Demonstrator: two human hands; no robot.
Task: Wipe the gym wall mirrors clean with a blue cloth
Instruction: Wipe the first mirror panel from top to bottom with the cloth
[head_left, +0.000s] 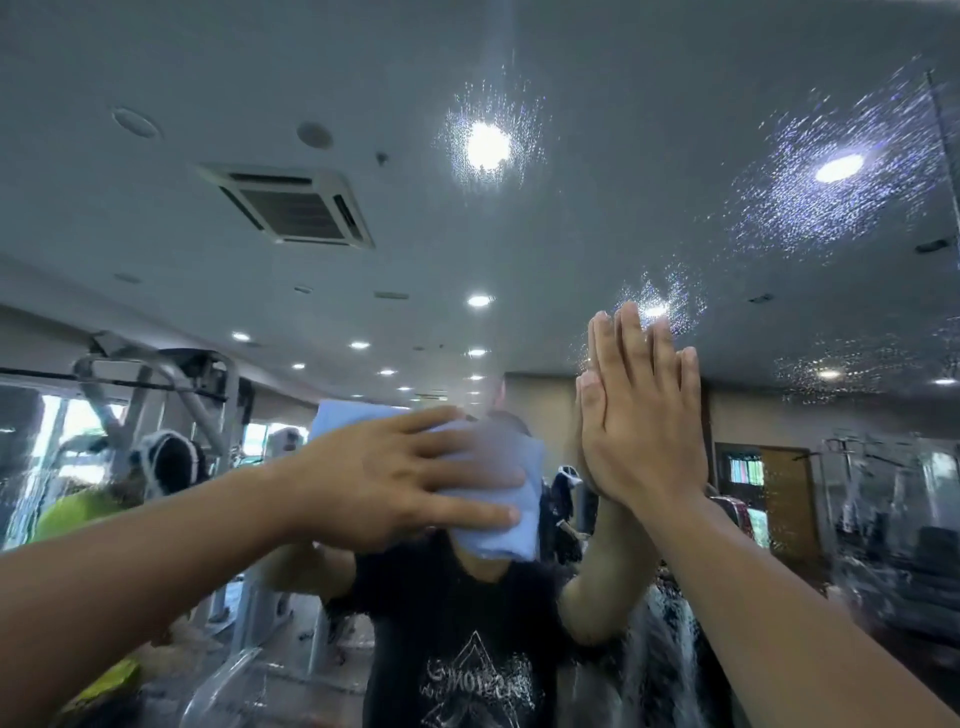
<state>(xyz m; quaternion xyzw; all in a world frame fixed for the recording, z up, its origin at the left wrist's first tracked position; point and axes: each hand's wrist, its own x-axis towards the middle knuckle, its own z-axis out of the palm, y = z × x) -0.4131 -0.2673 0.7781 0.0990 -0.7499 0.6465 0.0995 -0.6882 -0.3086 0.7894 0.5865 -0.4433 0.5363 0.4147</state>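
Note:
The wall mirror (545, 78) fills the whole view and carries patches of fine spray droplets at the upper middle and upper right. My left hand (400, 478) lies flat with spread fingers on a folded light blue cloth (498, 535) and presses it against the glass at the centre. My right hand (644, 421) is flat against the mirror to the right of the cloth, fingers straight and pointing up, meeting its own reflection. Most of the cloth is hidden under my left hand.
The mirror reflects a gym: a person in a black printed T-shirt (467, 660), a weight machine (171, 405) at left, a ceiling air-conditioning vent (296, 208), ceiling lights and a wooden door (779, 499) at right. A vertical mirror seam (943, 171) runs near the right edge.

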